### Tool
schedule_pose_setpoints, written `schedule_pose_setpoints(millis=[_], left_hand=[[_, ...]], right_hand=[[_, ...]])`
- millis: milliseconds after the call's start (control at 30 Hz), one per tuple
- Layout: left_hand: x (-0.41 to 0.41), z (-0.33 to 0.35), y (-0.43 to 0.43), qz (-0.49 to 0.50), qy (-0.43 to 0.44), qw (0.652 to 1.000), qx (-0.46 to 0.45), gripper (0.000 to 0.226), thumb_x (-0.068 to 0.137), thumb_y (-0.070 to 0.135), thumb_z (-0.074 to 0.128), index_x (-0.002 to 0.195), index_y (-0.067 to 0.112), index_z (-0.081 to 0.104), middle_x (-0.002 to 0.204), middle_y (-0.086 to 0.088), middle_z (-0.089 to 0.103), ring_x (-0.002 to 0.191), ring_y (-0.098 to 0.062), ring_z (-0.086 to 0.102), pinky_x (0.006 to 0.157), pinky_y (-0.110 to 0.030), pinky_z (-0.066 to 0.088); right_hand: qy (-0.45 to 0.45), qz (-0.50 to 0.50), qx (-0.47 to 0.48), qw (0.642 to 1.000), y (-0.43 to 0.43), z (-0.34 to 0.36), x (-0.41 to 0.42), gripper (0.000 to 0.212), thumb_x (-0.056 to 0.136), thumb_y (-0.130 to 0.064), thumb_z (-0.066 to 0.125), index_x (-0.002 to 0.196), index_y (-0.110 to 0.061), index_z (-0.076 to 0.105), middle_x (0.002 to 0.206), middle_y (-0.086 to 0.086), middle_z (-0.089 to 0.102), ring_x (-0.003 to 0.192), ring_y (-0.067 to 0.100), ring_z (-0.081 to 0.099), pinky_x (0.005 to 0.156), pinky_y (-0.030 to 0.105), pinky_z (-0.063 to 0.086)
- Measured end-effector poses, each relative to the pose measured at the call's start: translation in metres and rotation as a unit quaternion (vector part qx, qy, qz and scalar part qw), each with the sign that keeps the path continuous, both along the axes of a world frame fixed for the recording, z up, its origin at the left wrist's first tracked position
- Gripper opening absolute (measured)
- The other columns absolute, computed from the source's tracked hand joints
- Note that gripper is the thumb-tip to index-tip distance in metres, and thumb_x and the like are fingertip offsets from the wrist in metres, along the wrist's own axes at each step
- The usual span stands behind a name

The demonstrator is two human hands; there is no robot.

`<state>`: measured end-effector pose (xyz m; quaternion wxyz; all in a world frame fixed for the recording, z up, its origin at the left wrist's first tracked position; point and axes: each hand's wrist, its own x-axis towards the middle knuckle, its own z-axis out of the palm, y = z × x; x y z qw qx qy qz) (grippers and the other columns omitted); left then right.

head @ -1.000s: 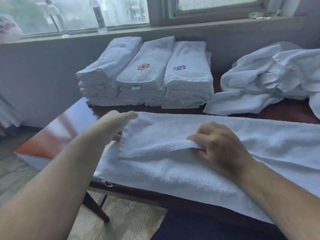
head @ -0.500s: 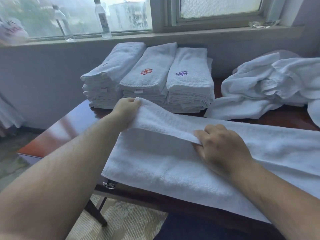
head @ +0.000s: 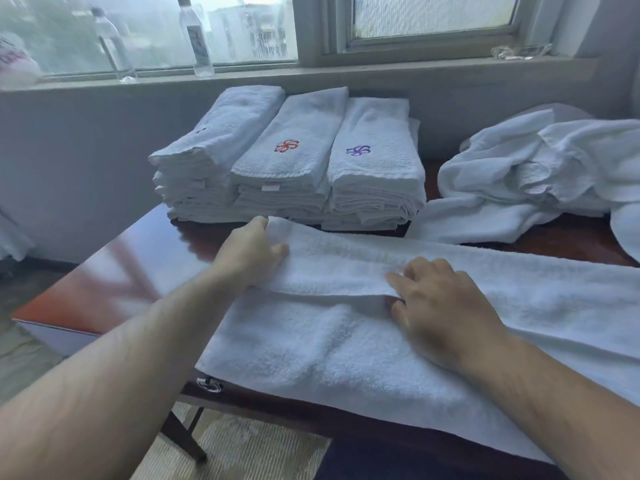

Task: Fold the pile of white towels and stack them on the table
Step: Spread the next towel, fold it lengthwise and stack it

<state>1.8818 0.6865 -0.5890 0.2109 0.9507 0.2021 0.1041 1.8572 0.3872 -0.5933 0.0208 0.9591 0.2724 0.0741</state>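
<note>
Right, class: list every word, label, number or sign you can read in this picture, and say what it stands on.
No text can be read.
Bottle on the windowsill: label too blurred to read.
White bag at far left: reddish print, blurred.
Middle towel stack: red embroidered flower emblem, no letters; small tag below, too small to read.
Right towel stack: purple flower emblem, no letters.

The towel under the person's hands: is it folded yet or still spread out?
Partly folded. The towel lies along the table, one long edge doubled over; the left hand and right hand grip that flap.
</note>
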Motion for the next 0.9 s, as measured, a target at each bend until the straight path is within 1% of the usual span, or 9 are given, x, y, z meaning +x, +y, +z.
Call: schedule_pose_setpoints(millis=[67, 167, 267, 367, 467, 567, 667, 800, 900], left_hand=[[-0.003, 0.001, 0.001, 0.018, -0.018, 1.0, 0.003, 0.048, 0.089, 0.043, 0.069, 0.126, 0.017, 0.053, 0.115, -0.005, 0.065, 0.103, -0.027, 0.059, 0.077, -0.032, 0.041], [-0.009, 0.002, 0.001, 0.057, -0.019, 0.998, -0.021, 0.043, 0.089, 0.042, 0.07, 0.12, 0.018, 0.052, 0.117, -0.007, 0.064, 0.098, -0.024, 0.055, 0.078, -0.033, 0.041], [-0.015, 0.001, -0.013, 0.066, -0.022, 0.995, 0.075, 0.047, 0.093, 0.038, 0.063, 0.131, 0.016, 0.047, 0.132, -0.011, 0.051, 0.12, -0.031, 0.045, 0.093, -0.042, 0.041], [-0.021, 0.003, -0.04, -0.073, -0.092, 0.987, 0.108, 0.047, 0.097, 0.037, 0.055, 0.143, 0.027, 0.048, 0.148, -0.003, 0.043, 0.137, -0.027, 0.032, 0.11, -0.042, 0.028], [-0.024, -0.003, -0.065, -0.232, 0.001, 0.97, 0.079, 0.05, 0.103, 0.054, 0.039, 0.15, 0.04, 0.039, 0.165, 0.002, 0.026, 0.152, -0.018, 0.017, 0.121, -0.039, 0.014], [-0.029, -0.013, -0.073, -0.235, 0.098, 0.958, 0.134, 0.061, 0.101, 0.064, 0.022, 0.158, 0.044, 0.015, 0.17, 0.005, 0.002, 0.155, -0.016, 0.0, 0.125, -0.043, 0.003], [-0.037, -0.011, -0.088, -0.216, 0.074, 0.962, 0.151, 0.059, 0.103, 0.057, 0.022, 0.159, 0.038, 0.016, 0.17, 0.001, 0.006, 0.156, -0.019, 0.001, 0.124, -0.048, 0.003], [-0.053, -0.008, -0.152, -0.317, 0.031, 0.941, 0.112, 0.062, 0.099, 0.061, 0.023, 0.158, 0.039, 0.02, 0.168, 0.009, 0.011, 0.155, -0.012, 0.004, 0.126, -0.042, 0.003], [-0.056, -0.004, -0.199, -0.372, 0.03, 0.924, 0.08, 0.07, 0.093, 0.069, 0.025, 0.157, 0.041, 0.019, 0.168, 0.012, 0.011, 0.154, -0.01, 0.004, 0.126, -0.039, 0.006]], right_hand=[[0.019, 0.002, 0.011, 1.0, -0.001, -0.001, 0.0, 0.047, 0.101, -0.046, 0.027, 0.142, -0.029, 0.044, 0.136, 0.001, 0.042, 0.118, 0.024, 0.039, 0.095, 0.04, 0.038], [0.063, 0.006, 0.026, 0.998, -0.005, -0.006, -0.001, 0.057, 0.102, -0.047, 0.024, 0.157, -0.031, 0.025, 0.16, 0.003, 0.025, 0.143, 0.025, 0.023, 0.112, 0.043, 0.025], [0.083, 0.013, 0.04, 0.996, -0.008, -0.008, -0.002, 0.063, 0.101, -0.054, 0.018, 0.16, -0.031, 0.015, 0.168, 0.0, 0.014, 0.152, 0.021, 0.011, 0.119, 0.042, 0.015], [0.098, 0.023, 0.039, 0.994, -0.01, -0.006, 0.001, 0.068, 0.099, -0.058, 0.019, 0.161, -0.031, 0.013, 0.169, -0.001, 0.009, 0.155, 0.018, 0.005, 0.121, 0.041, 0.011], [0.136, 0.027, 0.025, 0.99, -0.013, -0.006, 0.003, 0.068, 0.1, -0.055, 0.02, 0.161, -0.033, 0.0, 0.17, -0.004, -0.007, 0.155, 0.016, -0.009, 0.123, 0.042, -0.001], [0.148, 0.026, 0.023, 0.988, -0.027, -0.008, -0.002, 0.072, 0.095, -0.062, 0.01, 0.16, -0.037, -0.009, 0.167, -0.011, -0.018, 0.154, 0.015, -0.019, 0.124, 0.043, -0.009], [0.127, -0.003, 0.061, 0.99, -0.049, -0.007, -0.009, 0.075, 0.093, -0.067, 0.013, 0.161, -0.038, 0.002, 0.169, -0.012, -0.009, 0.155, 0.013, -0.013, 0.126, 0.04, -0.005], [0.1, -0.016, 0.131, 0.986, -0.087, -0.003, -0.018, 0.064, 0.099, -0.057, 0.038, 0.157, -0.03, 0.032, 0.167, -0.007, 0.021, 0.155, 0.013, 0.008, 0.125, 0.033, 0.008], [0.073, -0.039, 0.207, 0.975, -0.134, 0.004, -0.022, 0.052, 0.097, -0.046, 0.054, 0.145, -0.026, 0.054, 0.156, -0.007, 0.044, 0.147, 0.006, 0.027, 0.116, 0.021, 0.018]])
